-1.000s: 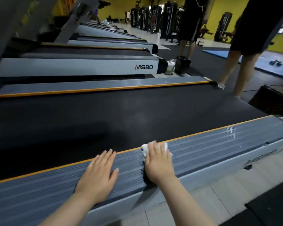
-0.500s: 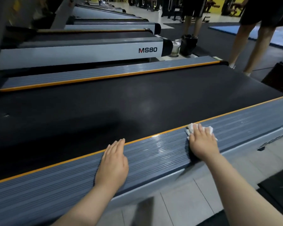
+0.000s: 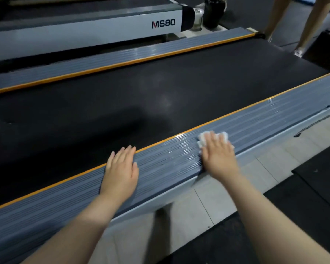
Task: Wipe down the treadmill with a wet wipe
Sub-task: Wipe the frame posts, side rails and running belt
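Observation:
The treadmill lies across the view with a wide black belt (image 3: 141,96) and a ribbed grey side rail (image 3: 265,119) edged in orange on the near side. My right hand (image 3: 217,157) presses flat on a white wet wipe (image 3: 204,139) on that rail; the wipe shows past my fingertips and beside my index finger. A wet sheen covers the rail between my hands. My left hand (image 3: 120,172) rests flat on the same rail, fingers straight, fingertips at the orange edge.
The far side rail (image 3: 122,58) runs along the belt's other edge. Behind it stands another treadmill marked MS80 (image 3: 163,23). A person's legs (image 3: 309,25) stand at the upper right. Pale floor tiles (image 3: 274,168) and black mats (image 3: 312,197) lie below the rail.
My right hand slid the wipe rightward along the rail from close beside my left hand. My left hand stayed flat on the rail. The view tilted down and the rail behind the wipe looks wet.

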`<state>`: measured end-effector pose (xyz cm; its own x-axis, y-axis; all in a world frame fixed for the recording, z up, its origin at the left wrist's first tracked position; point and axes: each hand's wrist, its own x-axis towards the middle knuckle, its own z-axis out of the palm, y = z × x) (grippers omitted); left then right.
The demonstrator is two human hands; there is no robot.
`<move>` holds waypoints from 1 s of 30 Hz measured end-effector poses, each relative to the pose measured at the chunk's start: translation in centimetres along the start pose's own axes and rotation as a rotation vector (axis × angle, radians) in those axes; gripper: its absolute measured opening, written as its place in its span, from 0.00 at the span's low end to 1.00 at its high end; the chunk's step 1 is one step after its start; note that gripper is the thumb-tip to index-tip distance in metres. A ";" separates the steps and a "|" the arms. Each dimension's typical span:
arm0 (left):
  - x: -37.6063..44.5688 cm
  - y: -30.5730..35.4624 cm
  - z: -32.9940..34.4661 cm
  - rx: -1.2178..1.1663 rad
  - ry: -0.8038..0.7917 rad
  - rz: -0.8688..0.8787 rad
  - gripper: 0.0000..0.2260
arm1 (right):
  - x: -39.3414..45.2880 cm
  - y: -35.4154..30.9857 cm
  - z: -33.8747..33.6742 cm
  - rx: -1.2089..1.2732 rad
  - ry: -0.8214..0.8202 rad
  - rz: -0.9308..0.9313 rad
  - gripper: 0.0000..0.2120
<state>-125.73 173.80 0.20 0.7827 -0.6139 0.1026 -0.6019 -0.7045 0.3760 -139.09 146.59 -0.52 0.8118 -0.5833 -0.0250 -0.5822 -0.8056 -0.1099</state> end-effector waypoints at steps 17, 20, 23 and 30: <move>0.5 0.0 -1.5 -0.303 -0.030 -0.050 0.18 | -5.7 -3.6 0.4 0.054 0.037 -0.149 0.27; 0.3 0.4 -1.6 -0.304 -0.008 -0.069 0.18 | -4.3 -1.5 -0.5 0.147 0.036 0.175 0.25; 0.4 0.3 -1.4 -0.337 -0.006 -0.077 0.19 | -6.3 -8.4 -0.2 0.059 0.086 -0.100 0.20; 0.5 0.3 -1.3 -0.257 -0.039 -0.039 0.21 | -9.1 -11.8 0.8 0.081 -0.037 -0.559 0.27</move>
<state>-125.25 173.75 1.57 0.7950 -0.6046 0.0494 -0.5071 -0.6177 0.6011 -139.61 161.50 0.20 0.9976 -0.0646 0.0249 -0.0587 -0.9795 -0.1926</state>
